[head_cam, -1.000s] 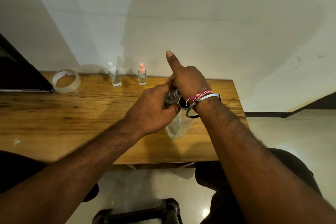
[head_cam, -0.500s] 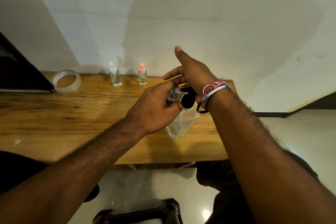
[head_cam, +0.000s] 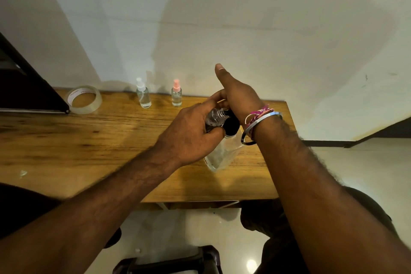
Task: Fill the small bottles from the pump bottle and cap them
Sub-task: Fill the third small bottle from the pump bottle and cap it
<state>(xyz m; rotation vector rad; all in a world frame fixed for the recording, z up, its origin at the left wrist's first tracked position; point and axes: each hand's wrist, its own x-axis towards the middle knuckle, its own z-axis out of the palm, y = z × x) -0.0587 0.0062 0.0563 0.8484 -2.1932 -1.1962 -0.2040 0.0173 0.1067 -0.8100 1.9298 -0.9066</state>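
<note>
A clear pump bottle [head_cam: 222,155] with a black pump head [head_cam: 231,125] stands near the right end of the wooden table [head_cam: 66,140]. My left hand [head_cam: 191,131] is shut on a small clear bottle [head_cam: 214,117], tilted with its threaded neck at the pump's spout. My right hand [head_cam: 240,95] lies over the pump head, fingers curled down and thumb pointing up. Two small capped spray bottles stand at the back by the wall, one with a white top [head_cam: 143,95] and one with a pink top [head_cam: 176,95].
A roll of clear tape [head_cam: 84,99] lies at the back left beside a dark slanted panel [head_cam: 22,91]. The table's right edge is just past the pump bottle. A dark stool [head_cam: 169,260] stands on the floor below the front edge.
My right hand rose off the pump head half a second ago and has come back down onto it. My left hand keeps the small bottle at the spout.
</note>
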